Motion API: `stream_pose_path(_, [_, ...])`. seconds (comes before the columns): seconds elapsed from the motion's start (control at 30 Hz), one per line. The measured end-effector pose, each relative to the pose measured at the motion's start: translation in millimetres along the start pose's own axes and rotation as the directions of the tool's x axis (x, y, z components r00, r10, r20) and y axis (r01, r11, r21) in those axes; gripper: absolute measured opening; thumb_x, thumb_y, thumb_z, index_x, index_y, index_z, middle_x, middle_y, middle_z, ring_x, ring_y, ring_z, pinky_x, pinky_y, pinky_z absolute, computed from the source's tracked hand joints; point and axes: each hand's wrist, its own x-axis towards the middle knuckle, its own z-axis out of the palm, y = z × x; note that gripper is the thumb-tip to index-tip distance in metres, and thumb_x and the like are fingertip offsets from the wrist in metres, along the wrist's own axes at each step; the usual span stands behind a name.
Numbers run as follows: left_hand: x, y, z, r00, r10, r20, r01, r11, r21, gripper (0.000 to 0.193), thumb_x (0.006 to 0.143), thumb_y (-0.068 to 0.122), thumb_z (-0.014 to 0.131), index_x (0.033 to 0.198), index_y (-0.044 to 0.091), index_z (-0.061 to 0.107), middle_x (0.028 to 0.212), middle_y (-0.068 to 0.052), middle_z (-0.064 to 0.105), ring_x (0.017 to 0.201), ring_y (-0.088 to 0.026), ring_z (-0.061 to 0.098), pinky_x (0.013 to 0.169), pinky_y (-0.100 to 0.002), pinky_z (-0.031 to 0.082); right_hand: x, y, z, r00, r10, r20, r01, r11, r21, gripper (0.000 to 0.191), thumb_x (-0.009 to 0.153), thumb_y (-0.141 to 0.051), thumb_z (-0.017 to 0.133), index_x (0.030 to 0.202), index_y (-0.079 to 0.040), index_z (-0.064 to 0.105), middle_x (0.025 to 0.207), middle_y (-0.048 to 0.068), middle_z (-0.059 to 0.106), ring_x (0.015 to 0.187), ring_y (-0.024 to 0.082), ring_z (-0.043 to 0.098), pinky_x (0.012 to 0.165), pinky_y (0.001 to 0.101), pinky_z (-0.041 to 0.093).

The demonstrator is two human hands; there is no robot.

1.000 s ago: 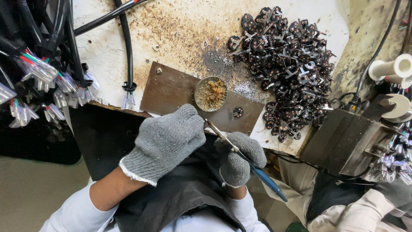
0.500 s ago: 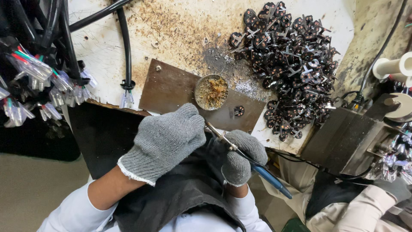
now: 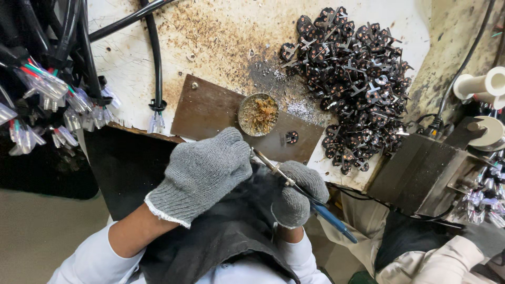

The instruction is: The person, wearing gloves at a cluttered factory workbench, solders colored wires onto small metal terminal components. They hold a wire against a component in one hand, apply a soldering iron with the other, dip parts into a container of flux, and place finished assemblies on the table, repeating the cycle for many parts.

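Both my hands wear grey knit gloves and sit close together over my dark apron, just below the table edge. My right hand [image 3: 297, 194] grips a blue-handled soldering iron [image 3: 321, 211], its metal tip angled up and left toward my left hand [image 3: 202, 173]. That hand is curled shut with its fingers meeting the tip; what it holds is hidden under the glove. Just above them a small round tin [image 3: 258, 114] of brownish residue rests on a brown metal plate [image 3: 210, 108], beside a single black part [image 3: 291, 138].
A big heap of small black parts with metal pins [image 3: 352, 79] covers the stained white tabletop at upper right. Black cables with coloured wires and clear-sleeved ends [image 3: 58, 94] hang at the left. A dark metal box [image 3: 421, 176] and white spools [image 3: 486, 84] stand at right.
Both hands stay nearly where they were; the soldering iron holds the same angle. The view has shifted only slightly.
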Motion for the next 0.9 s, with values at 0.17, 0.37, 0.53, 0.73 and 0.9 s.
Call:
stream_pose_path(0.17, [-1,0,2,1.000,-0.027,0.016,0.027,1.000,0.009,0.020,0.084,0.029,0.074,0.087,0.013,0.062,0.087,-0.009,0.060,0.067,-0.030,0.067,0.054,-0.043,0.051,13,-11,-6,0.967,0.043,-0.250,0.034,0.954,0.299,0.034,0.095,-0.031,0.074,0.109,-0.001,0.065,0.098,0.007,0.071,0.088,0.019,0.069,0.080,0.0324,0.055])
stream_pose_path(0.37, [3,5,1,0.998,-0.064,0.000,0.063,0.997,0.035,0.018,0.084,0.026,0.073,0.083,0.013,0.062,0.085,-0.008,0.060,0.068,-0.029,0.068,0.054,-0.044,0.051,27,-8,-16,0.900,0.028,-0.435,0.256,0.774,0.579,0.041,0.096,-0.023,0.072,0.123,0.003,0.055,0.099,0.011,0.069,0.082,0.017,0.066,0.070,0.0289,0.052])
stream_pose_path(0.53, [6,9,-3,0.999,-0.051,-0.017,0.051,0.999,-0.005,0.018,0.079,0.025,0.075,0.084,0.011,0.064,0.084,-0.009,0.061,0.067,-0.029,0.068,0.054,-0.043,0.050,34,2,5,0.859,0.076,-0.507,0.134,0.922,0.364,0.043,0.098,-0.009,0.068,0.134,0.004,0.048,0.100,0.014,0.069,0.077,0.014,0.063,0.062,0.0247,0.050])
stream_pose_path(0.73, [7,14,-4,0.996,-0.067,-0.052,0.065,0.997,-0.031,0.013,0.081,0.020,0.073,0.082,0.011,0.063,0.086,-0.007,0.062,0.071,-0.029,0.068,0.057,-0.042,0.052,40,-42,15,0.953,-0.092,-0.289,0.122,0.989,0.085,0.029,0.107,-0.009,0.060,0.135,-0.010,0.054,0.100,0.011,0.077,0.070,0.011,0.071,0.057,0.0233,0.054])
stream_pose_path(0.9, [14,25,-8,0.994,-0.113,-0.003,0.113,0.994,-0.002,0.015,0.080,0.022,0.073,0.079,0.011,0.062,0.083,-0.007,0.062,0.069,-0.031,0.066,0.057,-0.043,0.052,74,-67,8,0.965,-0.229,0.127,0.261,0.801,-0.539,0.025,0.091,-0.005,0.075,0.115,-0.010,0.067,0.093,0.009,0.071,0.081,0.027,0.066,0.073,0.0376,0.054])
